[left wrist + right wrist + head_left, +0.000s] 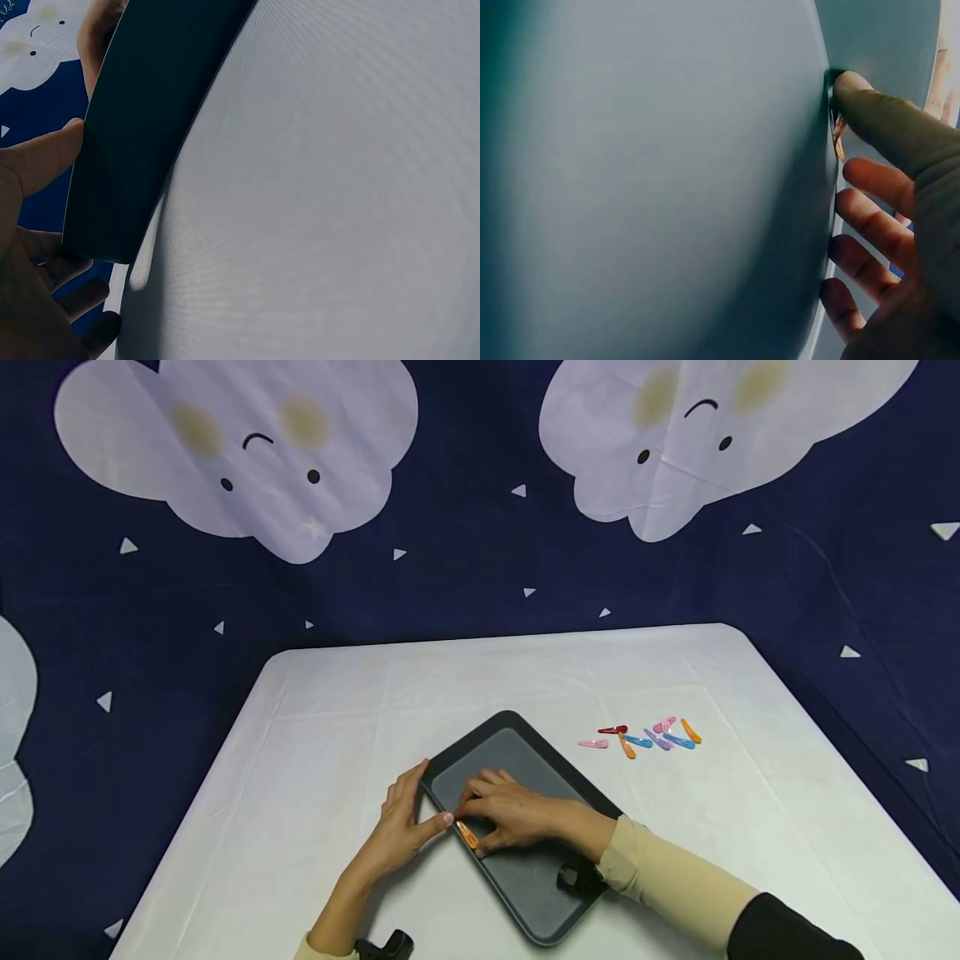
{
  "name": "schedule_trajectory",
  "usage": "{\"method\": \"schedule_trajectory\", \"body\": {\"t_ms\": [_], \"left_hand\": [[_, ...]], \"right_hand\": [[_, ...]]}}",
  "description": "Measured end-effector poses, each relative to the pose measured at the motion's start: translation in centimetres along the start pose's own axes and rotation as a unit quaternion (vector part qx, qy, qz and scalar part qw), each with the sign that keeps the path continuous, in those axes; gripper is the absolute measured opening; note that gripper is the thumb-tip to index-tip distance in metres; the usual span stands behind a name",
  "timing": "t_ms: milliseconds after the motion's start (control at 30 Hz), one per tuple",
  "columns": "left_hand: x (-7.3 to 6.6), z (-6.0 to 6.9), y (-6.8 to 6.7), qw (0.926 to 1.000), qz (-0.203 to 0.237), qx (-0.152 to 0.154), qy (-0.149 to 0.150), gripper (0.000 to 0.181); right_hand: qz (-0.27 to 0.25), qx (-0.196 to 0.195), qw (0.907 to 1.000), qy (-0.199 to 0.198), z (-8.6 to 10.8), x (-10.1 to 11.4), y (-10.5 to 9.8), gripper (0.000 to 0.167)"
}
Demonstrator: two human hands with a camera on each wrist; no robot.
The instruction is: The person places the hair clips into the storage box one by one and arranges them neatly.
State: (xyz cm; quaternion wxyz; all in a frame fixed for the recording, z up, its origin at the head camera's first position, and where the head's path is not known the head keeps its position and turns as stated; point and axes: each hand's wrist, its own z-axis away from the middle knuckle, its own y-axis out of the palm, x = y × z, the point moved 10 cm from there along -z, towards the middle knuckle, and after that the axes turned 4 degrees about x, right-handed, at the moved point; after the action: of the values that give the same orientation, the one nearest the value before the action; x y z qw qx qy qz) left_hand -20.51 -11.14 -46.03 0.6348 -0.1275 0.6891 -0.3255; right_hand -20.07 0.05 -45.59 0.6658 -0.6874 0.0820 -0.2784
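Note:
An orange hair clip (467,834) lies along the left long side of a dark grey baking tray (517,893), inside it. My right hand (510,814) reaches into the tray, with thumb and forefinger at the clip's two ends, pinching it. In the right wrist view, the orange clip (839,142) shows between thumb and forefinger, partly hidden, while the other fingers touch the tray floor. My left hand (405,827) rests against the tray's left corner and rim, fingers spread and fairly straight. Its thumb (52,154) touches the rim in the left wrist view.
Several hair clips lie loosely on the white table (330,727) to the right beyond the tray, among them a dark red clip (612,729), a purple clip (657,740) and a pink clip (592,744). A dark blue cloud-patterned cloth (465,602) hangs behind.

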Motion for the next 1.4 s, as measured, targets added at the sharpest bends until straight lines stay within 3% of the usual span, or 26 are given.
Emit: {"method": "schedule_trajectory", "body": {"t_ms": [200, 867, 1200, 1400], "left_hand": [[0.1, 0.0, 0.0, 1.0000, 0.008, 0.003, -0.005, 0.088], [0.0, 0.0, 0.0, 0.9999, 0.014, -0.002, 0.002, 0.088], [-0.2, 0.2, -0.1, 0.9999, 0.013, -0.004, 0.008, 0.089], [-0.2, 0.1, -0.1, 0.9999, 0.011, -0.005, 0.008, 0.089]], "right_hand": [[-0.032, -0.005, 0.9994, 0.011, 0.5, -0.4, -0.9, 0.054], [-0.048, -0.137, 0.9893, 0.017, 5.1, -3.2, -8.4, 0.051], [-0.064, -0.166, 0.9803, 0.086, 8.2, -6.8, -10.8, 0.053], [-0.073, -0.200, 0.9712, 0.107, 10.6, -8.9, -11.7, 0.052]]}}
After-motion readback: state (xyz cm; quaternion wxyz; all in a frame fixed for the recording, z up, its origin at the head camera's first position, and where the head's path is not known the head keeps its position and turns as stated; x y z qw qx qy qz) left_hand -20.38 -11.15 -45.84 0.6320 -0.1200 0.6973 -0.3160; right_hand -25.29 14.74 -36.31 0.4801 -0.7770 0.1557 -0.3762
